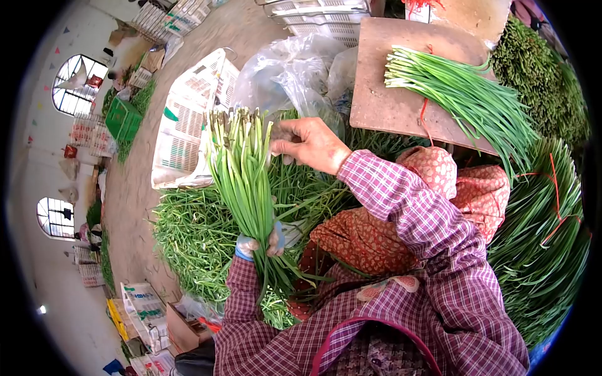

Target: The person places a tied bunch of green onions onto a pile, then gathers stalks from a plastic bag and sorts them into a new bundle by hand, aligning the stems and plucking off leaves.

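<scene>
My left hand, in a pale blue and grey glove, is wrapped round the lower part of an upright bunch of green leafy stalks. The pale, brownish cut ends point up. Beside the top of that bunch is my right hand, bare, its fingers bent and close together near the stalk ends; whether they pinch a stalk is too small to tell. A second bunch lies on a brown board at the upper right, with a red tie by it.
Loose green stalks are heaped below the bunch. A white crate stands behind at the left, next to clear plastic bags. More bunches lie at the far right. A green crate is farther off.
</scene>
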Demonstrator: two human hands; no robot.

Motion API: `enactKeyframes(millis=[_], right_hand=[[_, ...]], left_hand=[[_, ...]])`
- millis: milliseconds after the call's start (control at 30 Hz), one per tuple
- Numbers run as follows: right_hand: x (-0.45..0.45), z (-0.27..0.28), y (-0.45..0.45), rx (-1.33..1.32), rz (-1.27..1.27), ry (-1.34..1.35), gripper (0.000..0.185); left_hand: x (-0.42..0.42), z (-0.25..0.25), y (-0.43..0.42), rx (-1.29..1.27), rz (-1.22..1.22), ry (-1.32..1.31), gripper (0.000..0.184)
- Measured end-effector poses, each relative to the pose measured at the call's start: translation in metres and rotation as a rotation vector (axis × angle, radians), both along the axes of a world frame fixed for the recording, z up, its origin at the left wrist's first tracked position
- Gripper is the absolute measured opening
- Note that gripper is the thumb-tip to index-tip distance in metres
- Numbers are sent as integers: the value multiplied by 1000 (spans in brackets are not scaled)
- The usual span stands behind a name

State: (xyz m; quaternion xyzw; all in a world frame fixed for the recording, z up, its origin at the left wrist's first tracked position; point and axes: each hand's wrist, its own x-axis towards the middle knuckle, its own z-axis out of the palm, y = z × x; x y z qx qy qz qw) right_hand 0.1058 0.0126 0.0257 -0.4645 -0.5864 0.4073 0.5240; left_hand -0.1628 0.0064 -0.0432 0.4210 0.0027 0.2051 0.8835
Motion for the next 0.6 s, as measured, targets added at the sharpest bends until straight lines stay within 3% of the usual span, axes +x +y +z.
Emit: enactKeyframes(millis=[67, 167, 200, 333, 367, 400, 500, 600], right_hand=[[3, 1, 1, -42, -12, -6, 37], [33, 4, 2, 74, -418, -281, 20], [42, -8, 5, 233, -579, -432, 18], [34, -21, 3, -25, -289, -571, 38], [23, -24, 4, 11, -173, -516, 53], [13, -3, -7, -172, 19, -183, 59], [-11, 6, -5, -191, 133, 20, 61], [-9, 9, 1, -222, 329, 149, 47]], left_hand=[[4, 0, 0, -10, -40, -39, 88], [2, -2, 1, -25, -108, -122, 85], [1, -4, 2, -26, -142, -166, 84], [-2, -5, 1, -30, -149, -170, 85], [-2, -5, 1, -31, -146, -166, 85], [-2, -5, 0, -28, -144, -160, 85], [-3, -2, 1, -21, -125, -149, 86], [0, 2, 1, -12, -99, -133, 86]])
